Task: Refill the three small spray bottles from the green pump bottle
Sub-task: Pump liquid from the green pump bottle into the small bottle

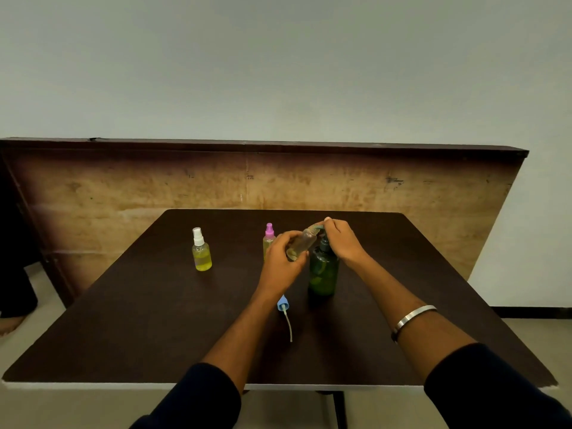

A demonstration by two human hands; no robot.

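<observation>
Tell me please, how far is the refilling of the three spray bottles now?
Likely done: white-capped bottle stands capped, holding yellow liquid. In hand: left hand holds the uncapped bottle tilted at the green pump bottle; right hand is on its pump. The blue sprayer lies on the table. Left: recapping; the pink-capped bottle, level unclear.

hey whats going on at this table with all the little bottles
A person is refilling small spray bottles. The left hand holds an uncapped clear bottle tilted at the green pump bottle, whose pump the right hand works. Its blue spray cap lies on the table. The white-capped bottle and pink-capped bottle stand behind.
</observation>
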